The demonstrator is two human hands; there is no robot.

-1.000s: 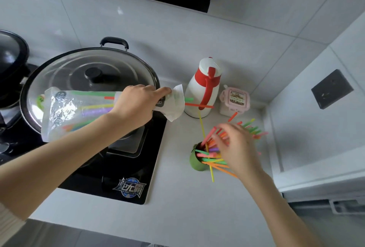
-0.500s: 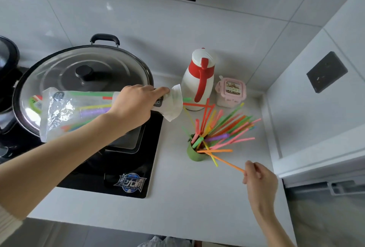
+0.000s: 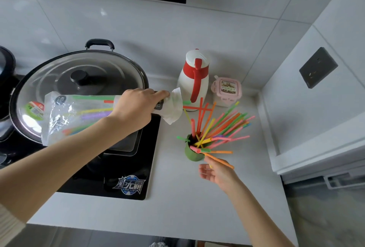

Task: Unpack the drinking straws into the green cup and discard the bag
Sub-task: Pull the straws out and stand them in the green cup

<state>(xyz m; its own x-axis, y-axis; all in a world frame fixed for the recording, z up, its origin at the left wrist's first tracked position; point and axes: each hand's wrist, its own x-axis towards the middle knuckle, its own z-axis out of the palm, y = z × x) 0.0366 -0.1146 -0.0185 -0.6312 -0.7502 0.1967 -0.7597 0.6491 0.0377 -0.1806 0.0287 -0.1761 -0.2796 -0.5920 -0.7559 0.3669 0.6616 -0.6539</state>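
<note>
A small green cup point(image 3: 192, 154) stands on the white counter, and several coloured straws point(image 3: 223, 124) fan out of it to the right. My left hand point(image 3: 136, 108) grips a clear plastic bag point(image 3: 65, 116) near its open white mouth and holds it level over the wok lid. Several straws still lie inside the bag, and a few tips poke out of its mouth. My right hand point(image 3: 217, 173) is just in front and to the right of the cup, fingers apart. An orange straw point(image 3: 225, 163) leaning out of the cup lies across its top.
A large lidded wok point(image 3: 59, 72) sits on the black hob point(image 3: 128, 183) at left. Behind the cup, a white and red jug point(image 3: 194, 80) and a pink lidded box point(image 3: 227, 90) stand against the wall. A side wall with a dark socket point(image 3: 318, 67) closes off the right.
My right hand came off the straw bundle, drew back to the orange straw's far end, and is now close to the cup again. The straws have fanned out. The bag hand has stayed put.
</note>
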